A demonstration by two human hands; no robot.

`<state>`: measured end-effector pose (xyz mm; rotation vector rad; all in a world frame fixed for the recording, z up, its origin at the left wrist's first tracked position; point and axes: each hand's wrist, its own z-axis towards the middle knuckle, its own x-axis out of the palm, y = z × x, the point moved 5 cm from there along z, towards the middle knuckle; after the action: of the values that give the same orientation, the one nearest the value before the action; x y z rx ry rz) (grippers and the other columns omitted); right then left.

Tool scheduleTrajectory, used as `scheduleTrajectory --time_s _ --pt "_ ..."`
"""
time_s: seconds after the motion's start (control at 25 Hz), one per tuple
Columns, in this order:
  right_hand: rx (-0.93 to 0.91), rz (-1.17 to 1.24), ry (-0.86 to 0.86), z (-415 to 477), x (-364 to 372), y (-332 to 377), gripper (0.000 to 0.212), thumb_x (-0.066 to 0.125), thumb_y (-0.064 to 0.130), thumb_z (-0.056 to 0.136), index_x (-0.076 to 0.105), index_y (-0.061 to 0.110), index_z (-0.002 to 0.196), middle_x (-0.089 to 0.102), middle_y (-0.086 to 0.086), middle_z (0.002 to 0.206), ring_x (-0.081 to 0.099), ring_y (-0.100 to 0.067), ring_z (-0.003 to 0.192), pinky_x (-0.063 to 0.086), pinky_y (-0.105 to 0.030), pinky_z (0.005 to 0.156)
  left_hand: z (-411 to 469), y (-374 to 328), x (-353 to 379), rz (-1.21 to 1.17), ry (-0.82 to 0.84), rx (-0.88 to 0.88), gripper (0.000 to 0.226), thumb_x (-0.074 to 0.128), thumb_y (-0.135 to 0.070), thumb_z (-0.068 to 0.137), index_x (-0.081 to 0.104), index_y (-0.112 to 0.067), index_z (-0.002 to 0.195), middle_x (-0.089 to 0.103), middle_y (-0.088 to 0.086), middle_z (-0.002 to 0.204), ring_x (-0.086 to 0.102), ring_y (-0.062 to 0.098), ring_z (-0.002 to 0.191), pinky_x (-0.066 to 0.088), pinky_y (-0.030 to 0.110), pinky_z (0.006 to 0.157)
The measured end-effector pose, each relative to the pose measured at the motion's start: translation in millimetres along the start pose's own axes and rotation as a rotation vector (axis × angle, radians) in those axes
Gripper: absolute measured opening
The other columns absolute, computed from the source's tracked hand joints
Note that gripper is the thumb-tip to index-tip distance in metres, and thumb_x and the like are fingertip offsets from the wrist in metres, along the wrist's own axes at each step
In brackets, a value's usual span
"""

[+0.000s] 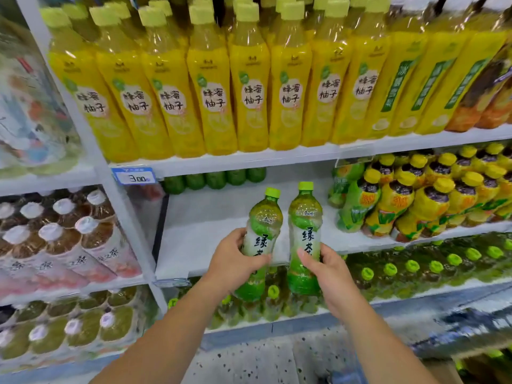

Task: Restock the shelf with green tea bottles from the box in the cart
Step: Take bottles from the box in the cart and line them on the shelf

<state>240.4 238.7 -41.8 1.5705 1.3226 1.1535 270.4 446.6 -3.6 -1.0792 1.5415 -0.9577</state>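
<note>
Left hand gripping green tea bottle, right hand gripping second bottle, before shelf; rear row seemingly green bottles

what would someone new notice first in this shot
Dead centre, the left hand grips the left green tea bottle and the right hand the right green tea bottle, caps up before a mostly bare middle shelf. Above, a packed row of yellow honey pomelo bottles fills the upper shelf.
</note>
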Motion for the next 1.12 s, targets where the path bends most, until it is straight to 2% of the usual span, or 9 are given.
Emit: scheduleTrajectory --time_s 0.2,0.32,0.52,0.64,0.76,0.88,1.0,1.04,1.12 --pt "-0.193 -0.001 -0.014 72 -1 -26 0.036 0.076 0.035 0.080 0.070 0.026 0.114 0.075 -0.003 0.112 0.072 -0.023 0.103 0.060 -0.032 0.076 71 28 3 -0.076 -0.057 0.149 0.044 0.087 -0.018 0.070 0.061 -0.036 0.100 0.073 -0.025 0.089 0.070 -0.004 0.077 0.052 0.012 0.056" --pt "-0.314 -0.034 -0.034 112 -9 -31 0.042 0.075 0.038 0.081 0.066 0.025 0.120 0.074 -0.001 0.115 0.071 -0.022 0.106 0.059 -0.035 0.082 105 40 9 -0.151 -0.066 0.256 0.042 0.086 -0.017 0.073 0.062 -0.037 0.102 0.073 -0.026 0.092 0.070 -0.005 0.080 0.052 0.011 0.057" --pt "-0.496 -0.097 -0.044 158 -22 -27 0.044 0.077 0.042 0.081 0.065 0.026 0.120 0.074 0.002 0.116 0.070 -0.019 0.108 0.054 -0.044 0.092 144 50 22 -0.236 -0.119 0.511 0.048 0.086 -0.017 0.073 0.066 -0.036 0.113 0.076 -0.015 0.104 0.072 0.005 0.095 0.058 0.021 0.073" --pt "-0.542 -0.193 -0.020 168 -23 -23 0.043 0.073 0.040 0.086 0.060 0.030 0.126 0.072 0.009 0.119 0.068 -0.013 0.110 0.052 -0.046 0.099 154 49 31 -0.208 -0.119 0.610 0.050 0.087 -0.024 0.074 0.065 -0.043 0.115 0.075 -0.014 0.109 0.071 0.004 0.100 0.058 0.023 0.079" --pt "-0.554 -0.363 -0.063 167 -25 -24 0.057 0.069 0.052 0.085 0.051 0.032 0.136 0.064 0.013 0.128 0.061 -0.010 0.117 0.047 -0.042 0.105 155 55 33 -0.108 -0.145 0.590 0.049 0.087 -0.038 0.072 0.062 -0.051 0.112 0.067 -0.011 0.118 0.065 0.003 0.104 0.055 0.023 0.084" --pt "-0.624 -0.548 -0.205 167 -33 -26 0.045 0.073 0.037 0.087 0.055 0.032 0.127 0.063 0.014 0.120 0.060 -0.001 0.107 0.051 -0.032 0.096 161 67 30 0.129 -0.120 0.512 0.048 0.085 -0.036 0.075 0.059 -0.047 0.114 0.063 -0.010 0.114 0.063 0.000 0.096 0.056 0.031 0.090" --pt "-0.649 -0.536 -0.253 179 -35 -18 0.032 0.078 0.017 0.084 0.064 0.029 0.110 0.071 0.018 0.101 0.065 0.006 0.090 0.052 -0.011 0.072 169 60 31 0.208 -0.170 0.496 0.034 0.086 -0.029 0.076 0.067 -0.030 0.105 0.072 -0.012 0.096 0.067 0.003 0.087 0.057 0.030 0.080" --pt "-0.646 -0.533 -0.270 186 -36 -14 0.030 0.078 0.014 0.084 0.065 0.026 0.109 0.071 0.017 0.098 0.066 0.006 0.087 0.050 -0.009 0.068 174 55 33 0.201 -0.209 0.482 0.032 0.086 -0.028 0.076 0.066 -0.027 0.100 0.071 -0.011 0.094 0.066 0.004 0.085 0.055 0.026 0.074" --pt "-0.642 -0.542 -0.307 202 -36 -3 0.030 0.077 0.012 0.084 0.065 0.023 0.109 0.071 0.014 0.097 0.066 0.002 0.087 0.050 -0.014 0.072 186 47 39 0.155 -0.266 0.451 0.031 0.087 -0.025 0.075 0.062 -0.025 0.094 0.069 -0.011 0.091 0.065 0.004 0.083 0.049 0.020 0.066"
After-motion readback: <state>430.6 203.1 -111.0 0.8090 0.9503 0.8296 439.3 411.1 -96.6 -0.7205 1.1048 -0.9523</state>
